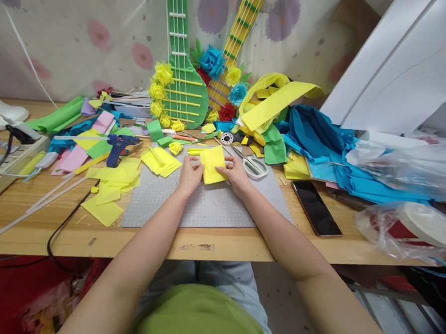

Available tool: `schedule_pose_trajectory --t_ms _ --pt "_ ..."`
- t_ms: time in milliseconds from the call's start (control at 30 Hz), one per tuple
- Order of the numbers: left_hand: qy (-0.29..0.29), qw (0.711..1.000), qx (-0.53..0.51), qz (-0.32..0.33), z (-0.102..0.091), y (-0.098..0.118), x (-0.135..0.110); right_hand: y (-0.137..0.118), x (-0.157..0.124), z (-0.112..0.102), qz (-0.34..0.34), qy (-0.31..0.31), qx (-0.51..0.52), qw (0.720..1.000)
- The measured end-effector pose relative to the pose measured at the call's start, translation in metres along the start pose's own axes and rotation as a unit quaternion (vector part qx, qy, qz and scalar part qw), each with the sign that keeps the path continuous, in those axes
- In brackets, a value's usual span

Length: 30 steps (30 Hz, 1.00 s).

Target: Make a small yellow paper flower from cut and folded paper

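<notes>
Both of my hands hold one yellow paper piece (212, 164) over the grey cutting mat (206, 206). My left hand (190, 176) pinches its left edge with closed fingers. My right hand (237, 173) grips its right edge the same way. Scissors (253, 165) lie just right of my right hand. A stack of yellow paper squares (160, 161) sits on the mat to the left, with a small yellow paper flower (175, 147) behind it.
A blue glue gun (118, 147) and its black cord lie at the left among loose yellow sheets (109, 193). A phone (315, 208) lies at the right. Blue paper (321, 142), plastic bags (410, 221) and two paper guitars (182, 80) crowd the back.
</notes>
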State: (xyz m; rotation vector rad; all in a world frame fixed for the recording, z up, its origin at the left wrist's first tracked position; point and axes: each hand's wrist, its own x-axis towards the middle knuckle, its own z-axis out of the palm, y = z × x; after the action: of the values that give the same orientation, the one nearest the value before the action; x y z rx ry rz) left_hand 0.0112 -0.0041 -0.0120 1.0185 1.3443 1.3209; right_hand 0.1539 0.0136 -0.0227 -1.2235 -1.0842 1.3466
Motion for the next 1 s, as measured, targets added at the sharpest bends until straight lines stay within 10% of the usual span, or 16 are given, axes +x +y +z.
schedule_pose_trajectory --t_ms 333,1000 --pt "-0.021 0.993 -0.111 -0.036 0.007 0.015 -0.01 -0.006 -0.004 0.001 -0.018 -0.005 0.003 1.0" --pt "-0.022 0.997 0.023 0.074 0.009 -0.005 -0.002 -0.009 -0.011 0.007 -0.009 -0.026 0.004 1.0"
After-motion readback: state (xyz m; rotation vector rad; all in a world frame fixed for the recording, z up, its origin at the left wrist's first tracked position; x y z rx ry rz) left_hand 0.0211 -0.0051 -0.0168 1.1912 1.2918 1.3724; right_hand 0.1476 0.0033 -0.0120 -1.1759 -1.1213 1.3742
